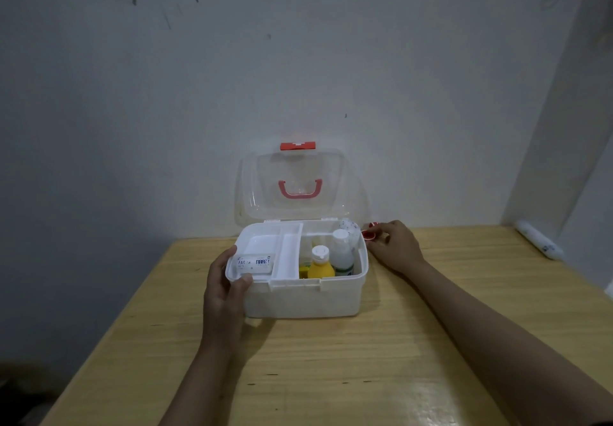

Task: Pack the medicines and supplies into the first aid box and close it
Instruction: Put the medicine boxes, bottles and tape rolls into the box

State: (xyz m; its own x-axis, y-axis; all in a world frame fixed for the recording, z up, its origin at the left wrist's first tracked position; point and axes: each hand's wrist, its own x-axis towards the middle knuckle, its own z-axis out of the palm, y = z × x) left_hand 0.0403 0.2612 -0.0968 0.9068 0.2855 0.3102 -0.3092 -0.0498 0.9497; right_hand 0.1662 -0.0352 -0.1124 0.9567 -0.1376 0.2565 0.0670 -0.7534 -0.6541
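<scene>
The white first aid box [308, 299] stands open on the wooden table, its clear lid [292, 186] with a red handle and latch leaning back against the wall. A white inner tray [265, 243] sits over the left half, with a white bandage roll [253, 263] in it. In the right half stand a yellow bottle [320, 268] and a white bottle [341, 253]. My left hand [225, 286] grips the box's left front corner. My right hand [394, 246] rests beside the box's right rear corner, its fingers on a small red item [369, 235].
The wooden table [331, 376] runs to the wall behind the box. A white wrapped roll [539, 239] lies at the table's far right edge by the corner wall. The table's left edge drops off to dark floor.
</scene>
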